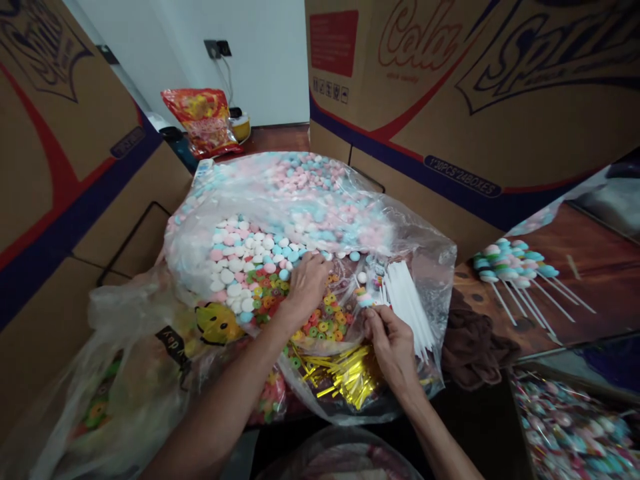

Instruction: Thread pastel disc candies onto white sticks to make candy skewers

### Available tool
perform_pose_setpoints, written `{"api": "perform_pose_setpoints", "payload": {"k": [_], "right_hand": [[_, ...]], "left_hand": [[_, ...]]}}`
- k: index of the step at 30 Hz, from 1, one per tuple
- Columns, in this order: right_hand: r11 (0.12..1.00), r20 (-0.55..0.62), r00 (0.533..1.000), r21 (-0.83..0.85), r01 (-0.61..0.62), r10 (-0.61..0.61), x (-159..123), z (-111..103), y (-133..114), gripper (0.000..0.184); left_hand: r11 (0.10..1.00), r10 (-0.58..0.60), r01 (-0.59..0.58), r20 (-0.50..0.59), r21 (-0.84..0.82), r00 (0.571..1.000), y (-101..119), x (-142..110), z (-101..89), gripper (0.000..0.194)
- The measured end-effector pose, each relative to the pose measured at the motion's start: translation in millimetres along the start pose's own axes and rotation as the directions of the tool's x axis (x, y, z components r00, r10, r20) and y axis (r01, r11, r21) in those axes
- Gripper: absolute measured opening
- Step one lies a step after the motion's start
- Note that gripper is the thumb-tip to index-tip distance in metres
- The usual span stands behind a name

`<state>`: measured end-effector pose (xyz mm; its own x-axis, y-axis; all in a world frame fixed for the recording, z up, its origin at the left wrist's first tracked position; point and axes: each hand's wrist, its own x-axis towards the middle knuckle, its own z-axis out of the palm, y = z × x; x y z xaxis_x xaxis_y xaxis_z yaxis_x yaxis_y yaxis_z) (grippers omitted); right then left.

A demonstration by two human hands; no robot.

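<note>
My right hand [393,340] is closed in a pinch at the lower end of a short candy stack [364,298], which has pink, blue and coloured pieces; its stick is mostly hidden. Over the heap of white, pink and blue round candies [240,267], my left hand [309,283] reaches down with its fingers curled together. Whatever its fingertips hold is hidden. Below both hands lie gummy rings [333,319] in red, green and yellow. White sticks [407,307] lie just right of my right hand, and gold twist ties [355,377] are in front of it.
Finished candy sticks [515,263] lie on the brown table [595,267] at right, near a brown cloth [473,340]. A box of wrapped candies [575,427] sits lower right. Large cartons [400,127] flank the workspace. A red snack bag [203,120] stands behind the clear plastic bag [425,240].
</note>
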<state>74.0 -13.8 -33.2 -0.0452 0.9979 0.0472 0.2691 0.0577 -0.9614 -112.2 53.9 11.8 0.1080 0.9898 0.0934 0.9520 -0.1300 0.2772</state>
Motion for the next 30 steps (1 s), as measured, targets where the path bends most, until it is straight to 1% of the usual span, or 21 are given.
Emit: {"api": "perform_pose_setpoints", "payload": {"k": [1,3,5,7,9,12,13,15,16,18,20,21,22,23,24,25,26,27,28,30], "right_hand": [[1.000,0.004,1.000,0.006,-0.006,0.006,-0.6,0.4,1.2,0.034],[1.000,0.012,1.000,0.015,-0.008,0.008,-1.8,2.2,2.4,0.034],[0.999,0.012,1.000,0.033,-0.006,0.006,-2.5,4.3,2.5,0.035],[0.998,-0.003,1.000,0.057,-0.006,0.006,-3.0,5.6,1.9,0.034],[0.996,-0.044,0.999,0.089,-0.013,0.017,-3.6,5.9,0.9,0.033],[0.989,-0.123,0.992,0.143,-0.021,0.039,-4.9,5.3,-0.8,0.030],[0.987,-0.138,0.989,0.159,-0.021,0.043,-5.2,5.0,-1.3,0.030],[0.983,-0.143,0.988,0.180,-0.022,0.049,-5.3,4.7,-2.2,0.030],[0.982,-0.139,0.989,0.186,-0.024,0.051,-5.1,4.6,-2.5,0.029],[0.980,-0.135,0.989,0.196,-0.029,0.057,-4.6,4.5,-3.1,0.029],[0.979,-0.148,0.987,0.201,-0.028,0.059,-4.3,4.0,-4.0,0.028],[0.979,-0.157,0.986,0.204,-0.026,0.059,-4.3,3.7,-4.6,0.028],[0.978,-0.166,0.984,0.208,-0.024,0.059,-4.5,3.3,-5.5,0.028],[0.978,-0.172,0.983,0.209,-0.021,0.058,-4.7,2.9,-6.6,0.028],[0.978,-0.176,0.983,0.208,-0.020,0.057,-4.9,2.6,-7.8,0.028],[0.979,-0.178,0.982,0.203,-0.019,0.056,-5.1,2.3,-9.1,0.028],[0.981,-0.178,0.982,0.196,-0.019,0.055,-5.2,2.1,-10.3,0.028],[0.982,-0.179,0.982,0.187,-0.019,0.053,-5.4,1.9,-11.2,0.029],[0.983,-0.177,0.983,0.180,-0.021,0.053,-5.4,1.9,-11.9,0.030],[0.984,-0.173,0.983,0.175,-0.026,0.056,-5.4,1.9,-12.1,0.031]], "left_hand": [[0.998,0.005,-0.006,0.018,0.064,1.000,-0.5,0.8,1.2,0.026],[0.993,-0.011,0.009,0.014,0.120,1.000,1.1,2.5,3.3,0.028],[0.996,-0.028,0.029,-0.013,0.090,1.000,5.3,6.8,4.6,0.029],[1.000,-0.014,0.015,-0.038,0.008,0.999,11.3,14.7,5.5,0.029],[0.996,0.053,-0.055,-0.036,-0.065,0.998,18.3,25.3,7.3,0.030],[0.976,0.196,-0.191,0.044,-0.105,0.980,28.2,40.8,12.6,0.029],[0.970,0.226,-0.217,0.082,-0.113,0.971,30.6,44.8,14.8,0.027],[0.965,0.242,-0.225,0.128,-0.134,0.962,33.6,50.0,19.1,0.025],[0.965,0.232,-0.212,0.130,-0.151,0.964,34.1,51.4,20.9,0.024],[0.961,0.193,-0.168,0.095,-0.221,0.977,33.3,51.7,23.1,0.022],[0.924,0.115,-0.090,0.044,-0.370,0.992,30.6,48.5,22.7,0.018],[0.878,0.054,-0.029,0.039,-0.477,0.998,28.8,45.4,21.6,0.016],[0.803,-0.009,0.046,0.065,-0.595,0.998,26.8,41.3,20.0,0.013],[0.701,-0.059,0.128,0.122,-0.702,0.991,24.7,36.0,18.3,0.011],[0.591,-0.084,0.207,0.196,-0.780,0.977,22.5,30.0,16.7,0.009],[0.499,-0.081,0.278,0.275,-0.820,0.958,20.4,23.4,15.6,0.008],[0.454,-0.066,0.330,0.338,-0.828,0.939,18.5,16.7,15.1,0.007],[0.453,-0.052,0.359,0.378,-0.816,0.924,16.8,10.3,15.2,0.007],[0.486,-0.049,0.364,0.391,-0.794,0.919,15.4,4.6,15.8,0.007],[0.600,-0.075,0.323,0.351,-0.732,0.934,13.1,-3.6,17.2,0.007]]}}
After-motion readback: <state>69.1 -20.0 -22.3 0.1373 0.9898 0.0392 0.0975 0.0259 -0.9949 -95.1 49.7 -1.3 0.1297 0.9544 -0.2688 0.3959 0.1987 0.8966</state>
